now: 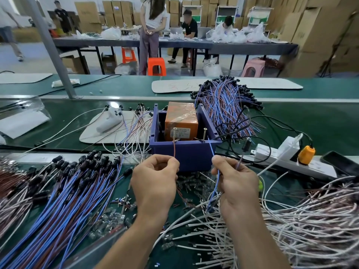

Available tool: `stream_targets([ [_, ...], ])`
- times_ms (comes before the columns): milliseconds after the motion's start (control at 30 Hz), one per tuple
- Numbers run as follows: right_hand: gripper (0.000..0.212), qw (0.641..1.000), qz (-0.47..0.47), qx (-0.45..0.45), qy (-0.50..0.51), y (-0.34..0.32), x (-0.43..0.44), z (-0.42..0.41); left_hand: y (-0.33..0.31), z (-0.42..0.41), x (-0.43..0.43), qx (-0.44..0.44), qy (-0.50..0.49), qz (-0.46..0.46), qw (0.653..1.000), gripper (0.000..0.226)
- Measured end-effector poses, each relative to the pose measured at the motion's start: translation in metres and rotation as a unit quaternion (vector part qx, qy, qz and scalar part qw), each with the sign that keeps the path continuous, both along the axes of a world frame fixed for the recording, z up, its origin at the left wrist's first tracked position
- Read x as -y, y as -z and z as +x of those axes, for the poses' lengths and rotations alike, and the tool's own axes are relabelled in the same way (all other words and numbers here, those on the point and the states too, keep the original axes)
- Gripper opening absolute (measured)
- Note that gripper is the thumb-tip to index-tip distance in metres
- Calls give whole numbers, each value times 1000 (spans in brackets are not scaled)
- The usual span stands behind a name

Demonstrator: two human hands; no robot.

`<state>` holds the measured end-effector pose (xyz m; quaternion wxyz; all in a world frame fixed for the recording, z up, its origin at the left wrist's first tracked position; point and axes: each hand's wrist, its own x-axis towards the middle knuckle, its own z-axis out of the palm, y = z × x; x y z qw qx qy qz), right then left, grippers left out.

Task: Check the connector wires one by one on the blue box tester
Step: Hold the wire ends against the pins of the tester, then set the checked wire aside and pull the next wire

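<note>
The blue box tester stands open-topped at the middle of the green bench, with an orange block inside and two upright screws on its front rim. My left hand pinches a brown wire whose end reaches up to the left screw. My right hand pinches a blue wire whose end rises to the right screw, and also holds a thin lead carrying a small black connector. Both hands sit just in front of the box.
Blue and brown connector wires lie heaped at the left and behind the box. White wires pile up at the right. A white power strip with an orange plug lies to the right. People work at a far table.
</note>
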<state>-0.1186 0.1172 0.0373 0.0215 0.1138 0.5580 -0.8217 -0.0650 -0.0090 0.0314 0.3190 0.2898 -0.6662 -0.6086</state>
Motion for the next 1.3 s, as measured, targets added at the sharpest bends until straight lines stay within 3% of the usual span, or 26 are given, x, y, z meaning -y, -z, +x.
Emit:
stream_targets([
  [500,20,999,-42,-22,18,-1,-3,2,0,2,-2,-6,4,22,1000,18],
  [733,37,987,-21,-26,-158,-3,0,16,3,17,-21,-19,158,97,982,16],
  [833,36,982,-24,-23,-185,-7,1,20,-3,21,-17,-22,194,166,967,19],
  [933,27,982,5,-28,-187,-9,1,26,-12,23,-9,-7,225,205,953,3],
  [1133,27,979,43,-42,-194,-22,-5,45,-30,33,-1,23,313,183,932,21],
  [1300,22,979,45,-25,-197,-38,-45,67,-52,41,-11,52,335,73,938,6],
])
